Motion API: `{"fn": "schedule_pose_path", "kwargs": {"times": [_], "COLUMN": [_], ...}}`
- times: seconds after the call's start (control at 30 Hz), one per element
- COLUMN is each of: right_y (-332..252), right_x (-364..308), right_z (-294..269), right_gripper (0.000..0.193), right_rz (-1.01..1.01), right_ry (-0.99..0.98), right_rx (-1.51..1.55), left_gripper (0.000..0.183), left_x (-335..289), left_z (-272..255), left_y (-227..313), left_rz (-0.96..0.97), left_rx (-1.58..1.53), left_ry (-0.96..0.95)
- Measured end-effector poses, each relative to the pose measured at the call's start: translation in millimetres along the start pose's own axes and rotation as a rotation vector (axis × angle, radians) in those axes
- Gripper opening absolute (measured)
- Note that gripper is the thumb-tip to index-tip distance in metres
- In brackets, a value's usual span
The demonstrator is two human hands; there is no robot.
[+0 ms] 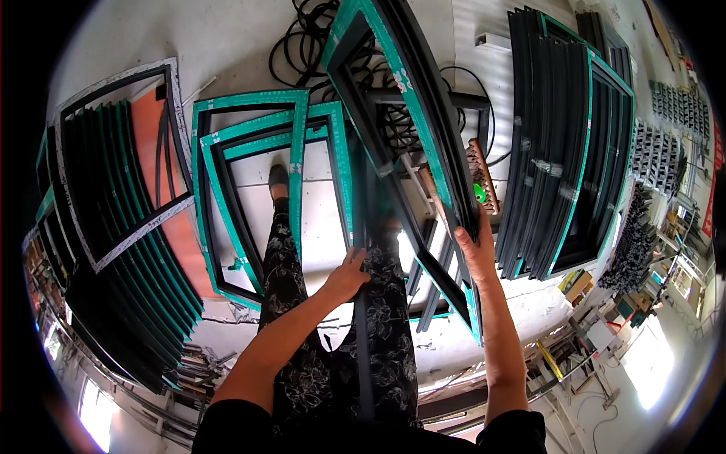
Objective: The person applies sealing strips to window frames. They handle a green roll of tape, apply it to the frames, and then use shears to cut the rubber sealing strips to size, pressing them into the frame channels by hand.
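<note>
My left hand (348, 275) closes around a narrow black frame (363, 348), seen almost edge-on, that stands upright between my legs. Part of it, higher up, is blurred. My right hand (478, 250) grips the right edge of a tall black window frame (423, 113) faced with green tape, its thumb on the near side and its other fingers mostly hidden. That frame leans at a slant, with more black bars close against it. Just left of my hands, several green-taped frames (299, 181) stand overlapping, and one foot shows through their opening.
A long row of black frames (128, 204) leans at the left, behind a white-edged frame (175, 98). At the right stands another stack of black frames (544, 159). Coiled black cable (302, 45) lies on the floor ahead. Beyond the right stack are piled metal profiles (658, 159).
</note>
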State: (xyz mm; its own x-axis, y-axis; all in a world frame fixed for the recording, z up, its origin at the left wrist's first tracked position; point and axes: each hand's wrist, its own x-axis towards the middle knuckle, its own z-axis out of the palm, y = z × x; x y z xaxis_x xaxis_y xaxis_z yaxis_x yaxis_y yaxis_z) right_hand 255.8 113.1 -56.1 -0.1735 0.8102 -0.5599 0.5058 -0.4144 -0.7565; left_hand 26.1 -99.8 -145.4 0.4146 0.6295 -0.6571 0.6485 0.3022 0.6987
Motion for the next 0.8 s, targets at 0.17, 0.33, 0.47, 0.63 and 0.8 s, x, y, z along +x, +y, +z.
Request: {"fn": "schedule_pose_path", "kwargs": {"times": [0.17, 0.33, 0.47, 0.63, 0.8], "right_y": [-1, -4, -15, -13, -9], "right_x": [-2, 2, 9, 43, 99], "right_z": [5, 10, 20, 1, -44], "right_gripper": [0.098, 0.095, 0.094, 0.089, 0.089], "right_rz": [-0.05, -0.092, -0.114, -0.112, 0.035], "right_ry": [0.006, 0.031, 0.111, 0.137, 0.052], "right_rx": [-0.03, -0.085, -0.125, -0.254, -0.187], "left_gripper": [0.015, 0.019, 0.038, 0.055, 0.049], "left_x": [18, 49, 99, 147, 164], "left_z": [37, 91, 110, 80, 24], "left_y": [-23, -34, -56, -2, 67], "left_rz": [-0.088, -0.446, -0.737, -0.801, -0.346], "left_rx": [-0.231, -0.426, -1.74, -2.009, -2.227], "left_ry": [0.212, 0.693, 0.372, 0.423, 0.681]}}
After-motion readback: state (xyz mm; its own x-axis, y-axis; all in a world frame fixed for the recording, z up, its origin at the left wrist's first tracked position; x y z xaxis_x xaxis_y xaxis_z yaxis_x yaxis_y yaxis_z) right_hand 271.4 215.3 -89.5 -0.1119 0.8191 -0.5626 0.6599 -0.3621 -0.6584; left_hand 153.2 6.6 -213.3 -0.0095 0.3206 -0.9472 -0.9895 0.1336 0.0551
